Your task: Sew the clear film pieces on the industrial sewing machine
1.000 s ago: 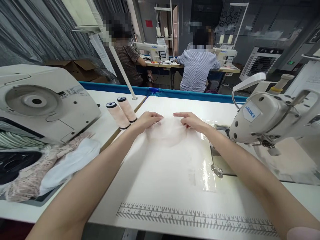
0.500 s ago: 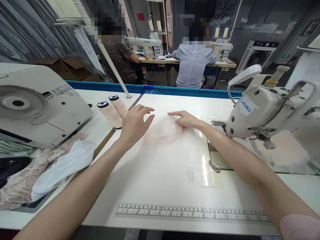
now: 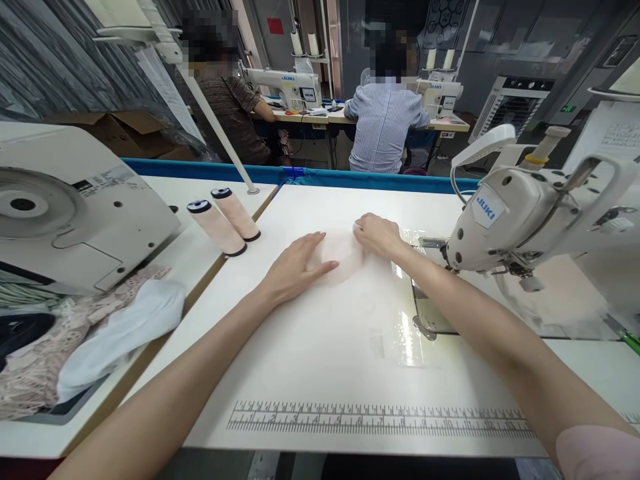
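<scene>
A small piece of sheer pale pink fabric (image 3: 340, 255) lies on the white tabletop between my hands, its outline faint against the surface. My left hand (image 3: 300, 265) rests at its left side, thumb apart from the outstretched fingers, and the fingertips touch or nearly touch the cloth. At the far right edge of the fabric, my right hand (image 3: 377, 235) has its fingers curled together, pinching the cloth there. The fingertips of that hand are partly hidden.
A JUKI sewing machine (image 3: 493, 213) stands to the right, with another machine (image 3: 75, 207) at left. Two pink thread cones (image 3: 217, 227) stand beyond my left hand. Lace and white cloth (image 3: 125, 340) lie at left. A ruler scale (image 3: 375, 420) runs along the front edge. Two people work behind.
My left hand has come down and to the right, beside the fabric. My right hand has gone from a pointing finger to curled fingers at the fabric's edge. The view has shifted slightly.
</scene>
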Action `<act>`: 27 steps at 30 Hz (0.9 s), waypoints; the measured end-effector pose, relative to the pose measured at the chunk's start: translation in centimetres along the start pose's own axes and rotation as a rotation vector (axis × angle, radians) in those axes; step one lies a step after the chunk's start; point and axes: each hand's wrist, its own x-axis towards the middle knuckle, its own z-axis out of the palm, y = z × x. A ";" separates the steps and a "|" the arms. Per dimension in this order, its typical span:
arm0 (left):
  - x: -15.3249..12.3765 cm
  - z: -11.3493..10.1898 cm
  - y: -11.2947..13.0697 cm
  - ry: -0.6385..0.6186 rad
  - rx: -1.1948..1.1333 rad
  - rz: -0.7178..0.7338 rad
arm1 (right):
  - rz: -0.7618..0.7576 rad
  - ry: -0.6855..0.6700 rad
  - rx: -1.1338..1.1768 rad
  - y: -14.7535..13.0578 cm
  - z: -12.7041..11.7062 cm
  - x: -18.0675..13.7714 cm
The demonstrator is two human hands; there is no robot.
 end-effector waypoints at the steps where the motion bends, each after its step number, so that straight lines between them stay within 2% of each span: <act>1: 0.0 0.0 0.0 -0.006 0.013 0.013 | -0.036 0.024 -0.017 0.0 0.0 -0.2; 6: 0.2 0.2 -0.1 -0.017 0.065 0.103 | -0.325 0.035 -0.065 0.2 0.7 -0.3; 12: 0.1 0.4 -0.3 -0.028 0.128 0.115 | -0.207 0.117 -0.120 1.4 1.5 -0.5; 17: 0.1 0.6 -0.3 -0.032 0.164 0.102 | -0.317 0.099 -0.161 1.8 1.2 -2.9; 22: 0.1 0.7 0.0 -0.041 0.201 0.087 | -0.233 0.150 -0.196 1.8 0.6 -4.3; 27: 0.1 0.6 0.2 0.005 0.201 0.091 | -0.228 0.150 -0.176 1.7 0.1 -4.4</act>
